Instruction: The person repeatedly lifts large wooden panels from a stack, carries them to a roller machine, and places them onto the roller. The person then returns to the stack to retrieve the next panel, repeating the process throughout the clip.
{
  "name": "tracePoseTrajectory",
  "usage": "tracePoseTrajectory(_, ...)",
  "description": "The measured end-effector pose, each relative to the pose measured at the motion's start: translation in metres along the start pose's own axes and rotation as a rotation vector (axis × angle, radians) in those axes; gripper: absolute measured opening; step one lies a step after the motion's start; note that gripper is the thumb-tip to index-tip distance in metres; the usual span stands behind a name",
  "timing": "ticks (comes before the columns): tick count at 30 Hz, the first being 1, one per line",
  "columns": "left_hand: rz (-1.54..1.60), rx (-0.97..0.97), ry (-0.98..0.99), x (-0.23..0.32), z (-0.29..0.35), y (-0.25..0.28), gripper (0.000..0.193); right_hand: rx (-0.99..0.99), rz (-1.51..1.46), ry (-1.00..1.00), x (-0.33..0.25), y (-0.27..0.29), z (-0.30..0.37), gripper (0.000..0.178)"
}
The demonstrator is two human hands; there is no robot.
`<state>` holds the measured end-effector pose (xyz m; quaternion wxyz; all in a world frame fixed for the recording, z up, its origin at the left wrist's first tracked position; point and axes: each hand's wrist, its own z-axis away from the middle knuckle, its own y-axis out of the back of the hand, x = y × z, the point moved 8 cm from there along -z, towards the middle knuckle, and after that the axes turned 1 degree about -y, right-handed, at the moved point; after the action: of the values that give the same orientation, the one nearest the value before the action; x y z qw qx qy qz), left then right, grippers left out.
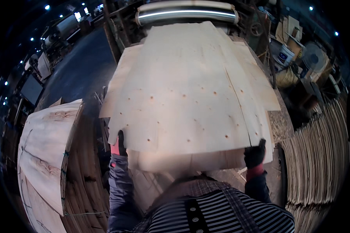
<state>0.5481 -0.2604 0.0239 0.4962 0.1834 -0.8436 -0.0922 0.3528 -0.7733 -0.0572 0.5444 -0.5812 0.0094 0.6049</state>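
Note:
A large pale wood veneer sheet (182, 85) with small brown knots spreads out in front of me, a long crack running down its right side. Its near left corner is in the grip of my left hand (119, 143), which wears a dark and red glove. At the near right corner my right hand (255, 154), in a black glove with a red cuff, closes on the same sheet. The near edge is raised above other veneer sheets (266, 95) lying beneath. The fingers under the sheet are hidden.
Beyond the sheet's far end stands a machine with a shiny metal roller (186, 17). A bundled veneer stack (46, 128) leans at the left, and another tall stack (319, 155) is at the right. A white bucket (285, 54) and a fan (314, 56) stand at the far right.

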Motion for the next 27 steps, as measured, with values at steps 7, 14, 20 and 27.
tracePoseTrajectory(7,0.091,0.056,0.34,-0.053,0.044,-0.021,0.035,-0.119,-0.058,0.104,0.008,0.072,-0.056,0.042)
tracePoseTrajectory(14,0.013,0.177,0.442,-0.082,0.063,-0.035,0.037,-0.345,0.224,0.245,-0.004,0.02,-0.032,0.052)
tracePoseTrajectory(20,0.102,0.172,0.54,-0.096,0.072,-0.043,0.046,-0.315,-0.213,0.004,-0.01,-0.014,-0.004,0.047)
tracePoseTrajectory(27,0.039,0.127,0.472,-0.107,0.068,-0.04,0.056,-0.3,0.224,0.287,-0.008,0.018,-0.027,0.048)
